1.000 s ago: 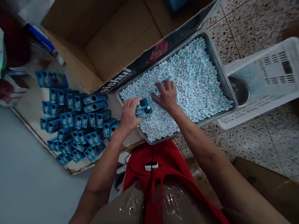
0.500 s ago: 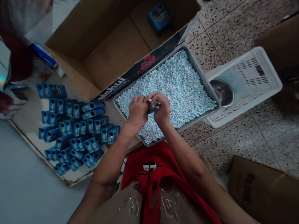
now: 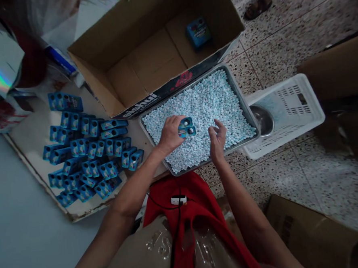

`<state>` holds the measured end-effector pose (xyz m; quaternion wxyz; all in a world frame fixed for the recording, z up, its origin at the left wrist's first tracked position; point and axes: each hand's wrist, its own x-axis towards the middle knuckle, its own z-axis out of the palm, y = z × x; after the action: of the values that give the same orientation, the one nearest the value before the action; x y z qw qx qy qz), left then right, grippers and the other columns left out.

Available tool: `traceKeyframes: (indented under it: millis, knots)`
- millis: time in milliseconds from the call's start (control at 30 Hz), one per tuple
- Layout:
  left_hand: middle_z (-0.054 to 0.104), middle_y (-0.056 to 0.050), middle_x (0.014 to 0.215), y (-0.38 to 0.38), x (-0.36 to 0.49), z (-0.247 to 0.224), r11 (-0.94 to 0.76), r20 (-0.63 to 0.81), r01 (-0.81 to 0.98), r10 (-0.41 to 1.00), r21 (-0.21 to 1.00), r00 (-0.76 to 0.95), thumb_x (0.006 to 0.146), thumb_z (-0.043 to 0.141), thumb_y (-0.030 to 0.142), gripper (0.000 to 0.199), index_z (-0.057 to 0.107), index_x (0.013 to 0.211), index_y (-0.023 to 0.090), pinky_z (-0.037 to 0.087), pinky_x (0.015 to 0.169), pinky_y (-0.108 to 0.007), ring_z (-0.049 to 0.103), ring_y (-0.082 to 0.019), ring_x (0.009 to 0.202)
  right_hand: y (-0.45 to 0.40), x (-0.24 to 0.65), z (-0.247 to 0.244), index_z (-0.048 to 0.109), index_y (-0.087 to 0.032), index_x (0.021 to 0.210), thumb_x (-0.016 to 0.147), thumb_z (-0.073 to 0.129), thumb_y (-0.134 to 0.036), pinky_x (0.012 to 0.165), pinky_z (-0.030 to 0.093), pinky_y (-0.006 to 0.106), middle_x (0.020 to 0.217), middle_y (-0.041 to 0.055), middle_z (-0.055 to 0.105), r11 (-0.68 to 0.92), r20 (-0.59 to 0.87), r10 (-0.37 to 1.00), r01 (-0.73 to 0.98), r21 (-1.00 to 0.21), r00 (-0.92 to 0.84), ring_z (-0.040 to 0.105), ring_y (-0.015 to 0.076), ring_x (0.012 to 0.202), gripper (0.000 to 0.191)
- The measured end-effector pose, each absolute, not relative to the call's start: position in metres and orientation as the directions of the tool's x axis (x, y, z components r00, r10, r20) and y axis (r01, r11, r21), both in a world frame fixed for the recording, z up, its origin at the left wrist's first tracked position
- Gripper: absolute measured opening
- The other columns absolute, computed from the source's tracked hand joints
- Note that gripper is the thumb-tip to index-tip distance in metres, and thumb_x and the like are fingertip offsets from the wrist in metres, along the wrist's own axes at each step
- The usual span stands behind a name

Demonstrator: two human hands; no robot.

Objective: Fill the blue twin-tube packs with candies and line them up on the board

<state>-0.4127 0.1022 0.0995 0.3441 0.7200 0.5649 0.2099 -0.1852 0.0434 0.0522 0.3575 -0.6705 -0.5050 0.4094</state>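
Two small blue containers (image 3: 186, 127) with round openings are gripped side by side in my left hand (image 3: 170, 135), over the left part of a metal tray (image 3: 246, 101). Small white and pale-blue pellets (image 3: 201, 96) fill that tray. My right hand (image 3: 218, 139) hovers above the tray's right-front part, fingers apart and slightly curled, holding nothing. To the left, several similar blue containers (image 3: 92, 149) stand in groups on the table (image 3: 64, 211).
Behind the tray is an open cardboard box (image 3: 150, 63) with a blue pack (image 3: 198, 33) inside. On the right, a white basket (image 3: 313, 115) holds a metal bowl (image 3: 263, 120). A person's foot (image 3: 258, 8) shows on the floor at the top right.
My right hand has moved away to the right from my left hand and opened. The two blue containers in my left hand now show clearly, and the view has shifted slightly.
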Motion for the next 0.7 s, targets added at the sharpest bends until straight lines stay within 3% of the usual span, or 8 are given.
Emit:
traceKeyframes:
  millis: [67, 133, 267, 400, 533, 700]
  knots:
    - [0.069, -0.009, 0.131, 0.096, -0.411, 0.098, -0.122, -0.075, 0.654, 0.961, 0.747, 0.266, 0.07, 0.085, 0.014, 0.069, 0.06, 0.133, 0.022, 0.05, 0.111, -0.046, 0.064, -0.031, 0.124, 0.045, -0.189, 0.05, 0.047, -0.026, 0.15, 0.099, 0.049, -0.064, 0.113, 0.05, 0.054, 0.151, 0.0152, 0.049, -0.35, -0.208, 0.884, 0.299, -0.888, 0.419, 0.058, 0.0279, 0.129, 0.063]
    - [0.069, -0.01, 0.132, 0.089, -0.414, 0.099, -0.096, -0.069, 0.659, 0.973, 0.746, 0.221, 0.069, 0.085, 0.014, 0.071, 0.059, 0.134, 0.022, 0.05, 0.112, -0.045, 0.064, -0.031, 0.125, 0.05, -0.192, 0.048, 0.052, -0.022, 0.143, 0.095, 0.052, -0.068, 0.115, 0.049, 0.053, 0.147, 0.0156, 0.052, -0.426, -0.254, 0.801, 0.218, -0.878, 0.542, 0.06, 0.0271, 0.127, 0.066]
    - [0.069, -0.01, 0.131, 0.067, -0.437, 0.107, -0.026, -0.059, 0.699, 0.994, 0.715, 0.097, 0.066, 0.086, 0.012, 0.074, 0.059, 0.134, 0.022, 0.052, 0.11, -0.045, 0.065, -0.031, 0.123, 0.055, -0.191, 0.046, 0.055, -0.022, 0.14, 0.09, 0.06, -0.07, 0.11, 0.052, 0.053, 0.144, 0.0158, 0.054, -0.442, -0.298, 0.847, 0.272, -0.855, 0.439, 0.062, 0.029, 0.126, 0.069]
    - [0.069, -0.012, 0.127, 0.036, -0.482, 0.121, 0.159, -0.007, 0.759, 0.98, 0.632, -0.2, 0.068, 0.089, 0.018, 0.073, 0.058, 0.134, 0.021, 0.054, 0.106, -0.045, 0.066, -0.032, 0.12, 0.046, -0.188, 0.048, 0.057, -0.023, 0.14, 0.087, 0.068, -0.069, 0.105, 0.055, 0.052, 0.144, 0.0153, 0.053, -0.365, -0.227, 0.909, 0.408, -0.837, 0.348, 0.063, 0.0284, 0.123, 0.071]
    - [0.069, -0.013, 0.125, 0.014, -0.54, 0.128, 0.329, 0.006, 0.782, 0.92, 0.529, -0.391, 0.069, 0.091, 0.024, 0.069, 0.06, 0.131, 0.019, 0.052, 0.109, -0.047, 0.066, -0.034, 0.12, 0.055, -0.192, 0.072, 0.059, -0.022, 0.134, 0.088, 0.069, -0.067, 0.102, 0.057, 0.055, 0.137, 0.0163, 0.058, -0.213, -0.027, 0.943, 0.538, -0.816, 0.333, 0.063, 0.0309, 0.124, 0.065]
    - [0.071, -0.013, 0.118, 0.027, -0.583, 0.092, 0.376, 0.006, 0.832, 0.91, 0.409, -0.415, 0.068, 0.091, 0.03, 0.065, 0.062, 0.125, 0.018, 0.048, 0.111, -0.055, 0.064, -0.036, 0.114, 0.168, -0.204, 0.121, 0.067, -0.023, 0.116, 0.098, 0.065, -0.051, 0.112, 0.053, 0.055, 0.126, 0.0142, 0.069, 0.228, 0.405, 0.907, 0.677, -0.7, 0.114, 0.066, 0.0288, 0.125, 0.034]
